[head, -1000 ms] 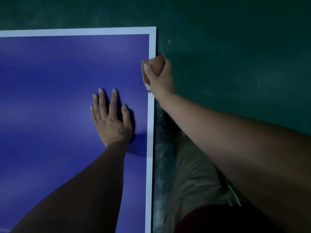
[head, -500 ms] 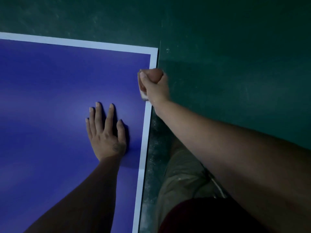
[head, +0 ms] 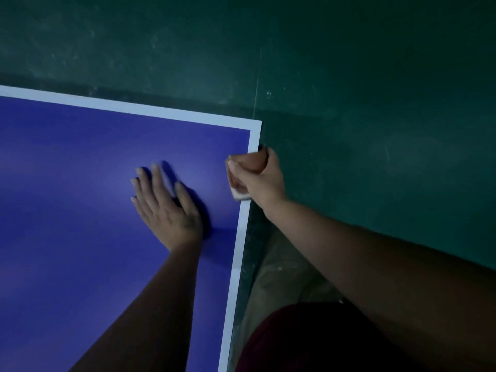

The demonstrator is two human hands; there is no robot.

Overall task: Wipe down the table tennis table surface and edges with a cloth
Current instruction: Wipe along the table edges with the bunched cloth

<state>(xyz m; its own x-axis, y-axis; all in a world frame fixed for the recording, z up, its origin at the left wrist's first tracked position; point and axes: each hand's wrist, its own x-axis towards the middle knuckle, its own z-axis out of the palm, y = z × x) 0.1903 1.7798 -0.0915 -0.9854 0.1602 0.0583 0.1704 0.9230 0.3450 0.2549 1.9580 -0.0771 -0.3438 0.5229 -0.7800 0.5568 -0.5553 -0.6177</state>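
Dark green floor (head: 375,103) surrounds a blue table (head: 67,237). Right hand (head: 264,183) grips the cloth (head: 251,163) on its right edge, near the far corner. Left hand (head: 166,210) lies flat, holding nothing. Edge wiping seems underway; finished share unclear.

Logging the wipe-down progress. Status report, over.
Left hand flat on blue table. Right hand grips cloth on the side edge, near the corner. Nothing seen blocking the edge.
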